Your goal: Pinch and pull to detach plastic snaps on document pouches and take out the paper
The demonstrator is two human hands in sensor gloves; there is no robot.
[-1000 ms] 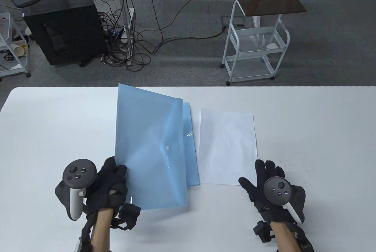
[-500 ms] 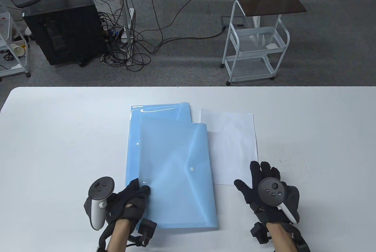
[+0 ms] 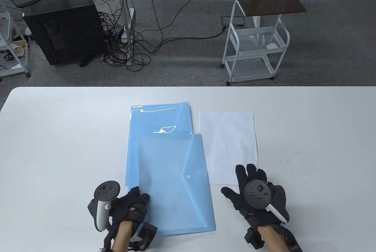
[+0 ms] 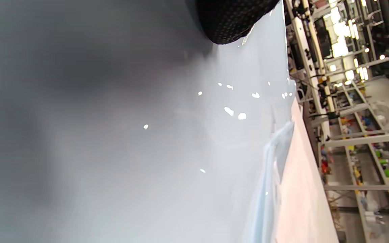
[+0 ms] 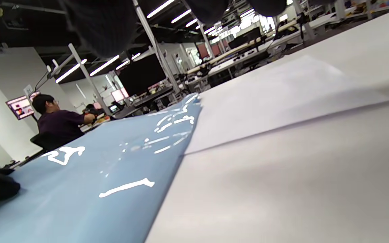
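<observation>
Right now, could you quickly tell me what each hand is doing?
Left hand: fingers curled on the near left edge of the top blue pouch, gripping it.
Right hand: open, fingers spread, holding nothing, beside the white paper.

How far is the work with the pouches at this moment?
Done: one white paper sheet lies beside the pouch stack. In hand: left hand holds the top pouch; its white snap looks closed. Left: open it and pull out any paper.

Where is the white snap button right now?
In the table view, the snap sits on the top blue pouch, near its right edge, between both hands.
</observation>
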